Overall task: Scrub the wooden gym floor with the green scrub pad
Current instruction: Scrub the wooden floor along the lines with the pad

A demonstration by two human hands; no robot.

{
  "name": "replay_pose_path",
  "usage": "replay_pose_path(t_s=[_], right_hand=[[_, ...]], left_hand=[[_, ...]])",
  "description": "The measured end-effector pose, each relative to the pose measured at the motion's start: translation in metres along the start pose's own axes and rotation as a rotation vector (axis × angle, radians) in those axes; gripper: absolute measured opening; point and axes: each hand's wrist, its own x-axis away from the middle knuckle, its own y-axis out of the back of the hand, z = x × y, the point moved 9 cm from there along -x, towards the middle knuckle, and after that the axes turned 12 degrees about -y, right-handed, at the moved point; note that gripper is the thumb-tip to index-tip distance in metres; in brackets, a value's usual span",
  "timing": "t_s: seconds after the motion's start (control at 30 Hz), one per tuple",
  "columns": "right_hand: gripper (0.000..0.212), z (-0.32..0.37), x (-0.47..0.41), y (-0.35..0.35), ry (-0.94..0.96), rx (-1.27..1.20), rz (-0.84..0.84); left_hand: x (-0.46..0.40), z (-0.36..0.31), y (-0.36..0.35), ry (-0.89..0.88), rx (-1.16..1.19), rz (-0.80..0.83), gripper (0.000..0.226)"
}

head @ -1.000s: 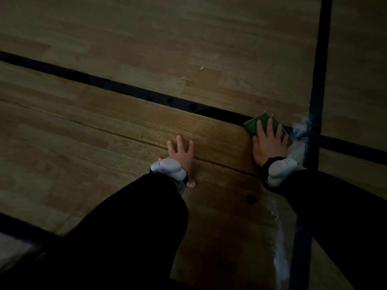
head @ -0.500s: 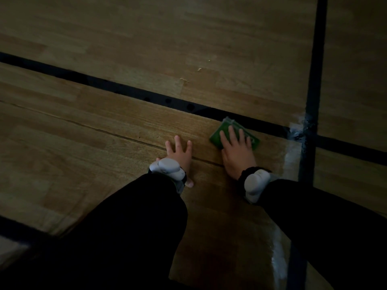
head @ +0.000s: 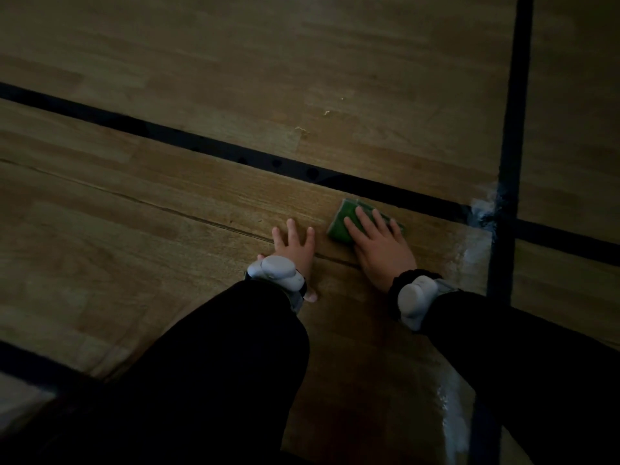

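The wooden gym floor (head: 201,62) fills the dim view, its planks running across and darkening toward the lower edge, where detail is hard to make out. A black line (head: 167,135) crosses it at a slant from the left, and a second black line (head: 513,95) runs down the right side; the two cross near a whitish smear (head: 484,209), and more pale streaking (head: 453,417) lies beside the second line lower down. Two black sleeves (head: 218,364) come up from the bottom, cut off by the frame, nearly lost in shadow. Each wrist bears a white device (head: 273,271) on a strap; no writing or label can be read on either, nor anywhere on the floor.

The right hand (head: 382,250) lies flat with straight fingers pressing down on the green scrub pad (head: 342,223), which sits on the floor just below the slanted line; the hand hides the pad's nearer half. The left hand (head: 295,246) rests beside it, palm down on the wood, fingers spread and holding nothing. A few pale specks (head: 302,129) dot the boards beyond the line.
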Motion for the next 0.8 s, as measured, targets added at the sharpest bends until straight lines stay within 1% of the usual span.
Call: replay_pose_path(t_s=[0.23, 0.3, 0.4, 0.47, 0.53, 0.6, 0.73, 0.8], right_hand=[[0.053, -0.096, -0.031, 0.02, -0.348, -0.136, -0.033], [0.054, -0.106, -0.035, 0.022, -0.423, -0.174, -0.037], [0.054, -0.097, -0.04, 0.019, -0.458, -0.189, -0.034], [0.054, -0.084, -0.041, 0.017, -0.438, -0.185, -0.036], [0.054, -0.065, -0.04, 0.017, -0.37, -0.15, -0.048], [0.054, -0.039, -0.036, 0.017, -0.277, -0.107, -0.05], [0.055, 0.025, -0.014, 0.002, -0.064, -0.041, -0.005], [0.056, 0.046, -0.001, -0.009, 0.014, -0.023, 0.019]], left_hand=[[0.0, 0.0, 0.0, 0.027, -0.007, -0.009, 0.131], [0.0, 0.0, 0.0, 0.026, 0.004, -0.004, 0.131], [0.0, 0.001, 0.0, 0.024, 0.029, 0.0, 0.131], [0.0, 0.0, 0.0, 0.022, 0.027, -0.001, 0.13], [0.001, -0.001, 0.001, 0.019, 0.023, 0.004, 0.13], [0.0, -0.001, 0.001, 0.018, 0.024, 0.007, 0.131], [-0.001, -0.001, 0.0, 0.018, 0.012, -0.004, 0.131], [-0.002, 0.001, -0.001, 0.017, 0.011, -0.005, 0.129]])
